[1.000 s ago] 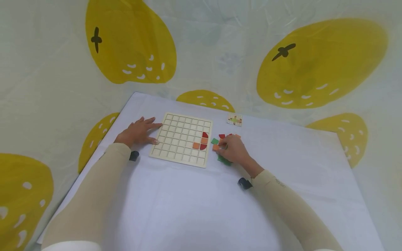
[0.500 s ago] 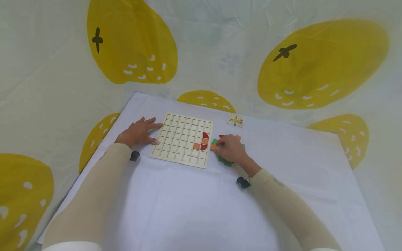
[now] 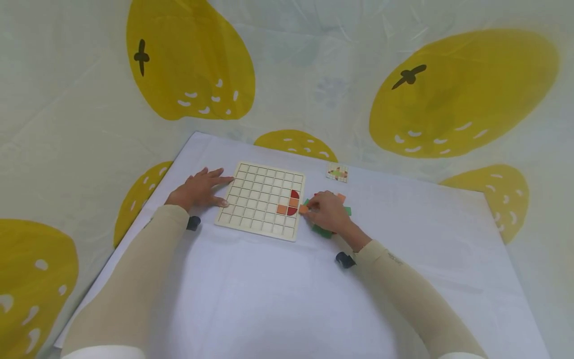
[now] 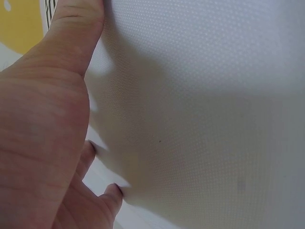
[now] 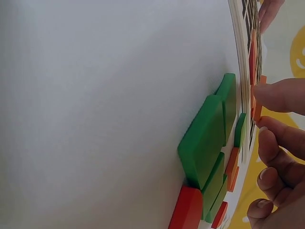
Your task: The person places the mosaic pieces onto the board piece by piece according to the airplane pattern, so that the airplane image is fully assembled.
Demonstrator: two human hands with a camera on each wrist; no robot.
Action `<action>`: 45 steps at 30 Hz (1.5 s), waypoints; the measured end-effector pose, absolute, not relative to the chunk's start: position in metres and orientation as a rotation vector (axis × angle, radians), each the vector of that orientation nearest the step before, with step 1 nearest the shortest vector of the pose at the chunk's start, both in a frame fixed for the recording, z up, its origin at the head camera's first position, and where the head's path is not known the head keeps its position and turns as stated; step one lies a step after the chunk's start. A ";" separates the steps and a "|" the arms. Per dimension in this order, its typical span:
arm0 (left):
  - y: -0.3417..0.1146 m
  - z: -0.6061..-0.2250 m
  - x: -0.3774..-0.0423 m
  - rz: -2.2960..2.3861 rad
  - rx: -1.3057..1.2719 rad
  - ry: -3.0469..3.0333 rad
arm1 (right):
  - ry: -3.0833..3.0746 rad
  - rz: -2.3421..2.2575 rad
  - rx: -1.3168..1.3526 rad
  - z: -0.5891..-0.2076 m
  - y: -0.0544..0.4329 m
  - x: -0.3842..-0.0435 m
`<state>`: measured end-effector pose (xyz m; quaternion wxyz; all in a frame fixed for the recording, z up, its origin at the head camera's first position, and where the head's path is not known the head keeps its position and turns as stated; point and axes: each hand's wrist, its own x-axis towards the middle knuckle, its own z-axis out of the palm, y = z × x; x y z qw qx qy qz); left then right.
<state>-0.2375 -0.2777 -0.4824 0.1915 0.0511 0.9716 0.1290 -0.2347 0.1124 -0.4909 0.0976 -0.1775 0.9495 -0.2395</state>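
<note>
A cream grid board (image 3: 256,192) lies on the white-covered table. Red curved pieces and orange square tiles (image 3: 281,209) fill a few of its cells on the right side. My left hand (image 3: 197,189) rests with spread fingers at the board's left edge, index fingertip and thumb touching it. Just beyond the right edge, my right hand (image 3: 329,213) pinches an orange square tile (image 3: 303,209) between thumb and index finger. Below that hand lies a loose pile of green tiles (image 5: 205,138), with red and orange ones among them, partly hidden in the head view.
A small pattern card (image 3: 337,172) lies near the table's back edge, right of the board. Each wrist has a small black device (image 3: 345,260) beside it. Behind the table hangs a pale sheet printed with large yellow fruit (image 3: 193,60).
My right hand has shifted slightly left, carrying the orange tile from the pile toward the board's right edge. My left hand stays in place.
</note>
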 end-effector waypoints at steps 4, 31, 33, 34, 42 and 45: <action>-0.278 -0.483 -0.238 0.360 0.150 2.733 | 2.821 -0.724 -0.557 -0.490 0.111 -0.236; -0.278 -0.481 -0.238 0.325 0.194 2.725 | 2.803 -0.729 -0.564 -0.488 0.095 -0.242; -0.278 -0.481 -0.238 0.318 0.194 2.726 | 2.801 -0.729 -0.543 -0.488 0.094 -0.242; -0.278 -0.481 -0.239 0.316 0.193 2.727 | 2.797 -0.736 -0.529 -0.488 0.093 -0.242; -0.278 -0.482 -0.239 0.308 0.173 2.723 | 2.769 -0.737 -0.455 -0.485 0.085 -0.241; -0.279 -0.482 -0.239 0.327 0.167 2.719 | 2.757 -0.738 -0.426 -0.484 0.083 -0.241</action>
